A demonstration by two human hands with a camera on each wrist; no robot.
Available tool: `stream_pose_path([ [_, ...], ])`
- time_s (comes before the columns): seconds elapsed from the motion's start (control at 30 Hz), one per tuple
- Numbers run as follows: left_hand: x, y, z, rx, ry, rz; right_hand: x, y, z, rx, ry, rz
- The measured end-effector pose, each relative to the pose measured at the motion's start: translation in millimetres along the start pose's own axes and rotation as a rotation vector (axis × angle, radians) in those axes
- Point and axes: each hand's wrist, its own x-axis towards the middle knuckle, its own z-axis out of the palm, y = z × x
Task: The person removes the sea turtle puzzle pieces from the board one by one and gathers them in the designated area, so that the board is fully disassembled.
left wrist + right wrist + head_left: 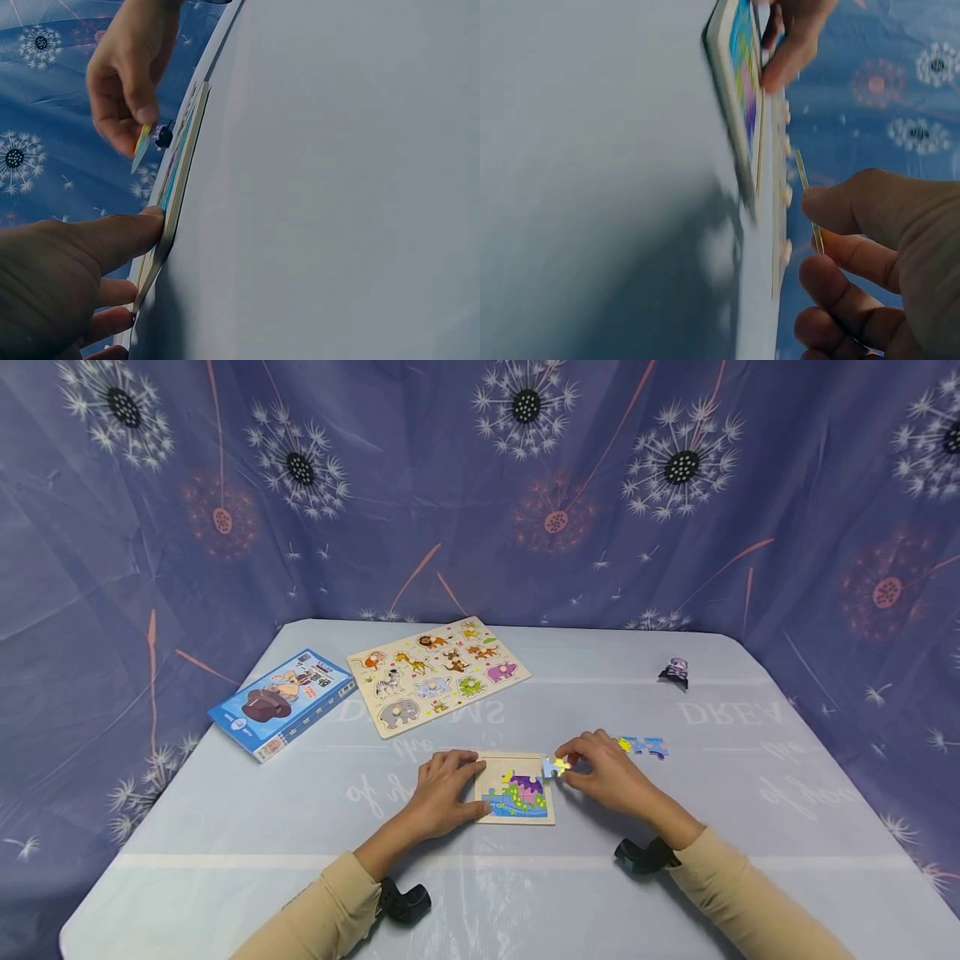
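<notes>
A small wooden puzzle tray (516, 823) lies on the table, partly filled with joined jigsaw pieces in blue, purple, pink and green. My left hand (442, 793) holds the tray at its left side; in the left wrist view the thumb (142, 229) presses on the rim and the other fingers lie along the edge. Between thumb and fingers my right hand (611, 772) pinches a blue and yellow jigsaw piece (553, 767), just above the tray's upper right corner. The right wrist view shows that piece (804, 171) edge-on, apart from the tray.
Loose jigsaw pieces (656, 747) lie right of the right hand. Behind stands a wooden animal peg puzzle (416, 693), with a blue box (281, 702) to its left. A small dark patterned object (675, 672) sits at the back right. A dandelion-print curtain (420, 485) hangs behind.
</notes>
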Motion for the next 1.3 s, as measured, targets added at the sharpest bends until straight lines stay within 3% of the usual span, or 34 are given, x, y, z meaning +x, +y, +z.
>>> stream_pose_path([
  [0.23, 0.1, -0.6, 0.8, 0.002, -0.001, -0.001, -16.4, 36.6, -19.1, -0.021, 0.009, 0.064],
  [0.5, 0.7, -0.8, 0.6, 0.001, 0.002, -0.002, -27.4, 63.1, -31.1, -0.042, 0.005, 0.059],
  [0.83, 0.4, 0.1, 0.3, -0.002, -0.011, -0.013, -31.1, 76.9, -32.3, -0.041, -0.046, 0.085],
  [1.3, 0.2, -0.6, 0.3, -0.012, -0.013, -0.009, -31.7, 78.6, -31.2, -0.058, -0.060, 0.076],
])
